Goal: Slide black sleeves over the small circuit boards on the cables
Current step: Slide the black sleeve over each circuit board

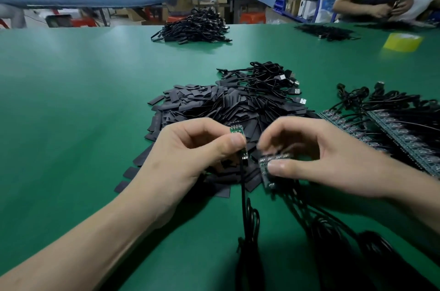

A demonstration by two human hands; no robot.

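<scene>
My left hand (190, 150) pinches a small green circuit board (237, 130) between thumb and fingers; the board stands upright and its black cable (243, 200) hangs down toward me. My right hand (316, 155) grips a bundle of several boards (267, 171) with their cables trailing to the lower right. The two hands are close together above the near edge of a heap of flat black sleeves (214, 109). The held single board shows bare, with no sleeve on it.
Rows of boards with cables (390, 124) lie at the right. USB cables (273, 81) lie behind the sleeve heap, a further cable pile (192, 27) at the table's far edge. A yellow tape roll (402, 41) and another person's hands (390, 8) are at far right.
</scene>
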